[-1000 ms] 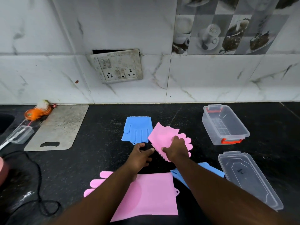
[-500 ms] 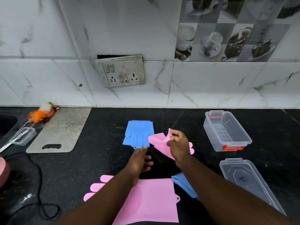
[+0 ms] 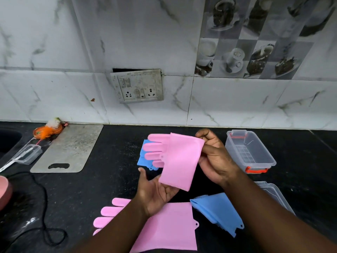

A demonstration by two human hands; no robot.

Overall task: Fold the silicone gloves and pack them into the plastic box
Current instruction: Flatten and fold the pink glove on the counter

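A pink silicone glove [image 3: 179, 157] is held up above the black counter, its cuff folded over its fingers. My right hand [image 3: 215, 157] pinches its upper right corner. My left hand [image 3: 156, 192], palm up, supports its lower edge. Behind it a blue glove [image 3: 143, 159] lies flat, mostly hidden. A second pink glove [image 3: 169, 227] lies flat near me under my left forearm, and a second blue glove [image 3: 218, 210] lies beside it, partly under my right forearm. The clear plastic box [image 3: 249, 152] with orange latches stands open and empty at the right.
The box's clear lid [image 3: 273, 194] lies on the counter near my right arm. A grey cutting board [image 3: 69, 148], a small clear case [image 3: 27, 154], an orange scrubber [image 3: 45, 130] and a black cable [image 3: 43, 216] are at the left. The tiled wall with a socket panel [image 3: 138, 88] rises behind.
The pink glove has been lifted off the counter and turned, fingers now pointing left. My left hand has opened palm-up beneath it.
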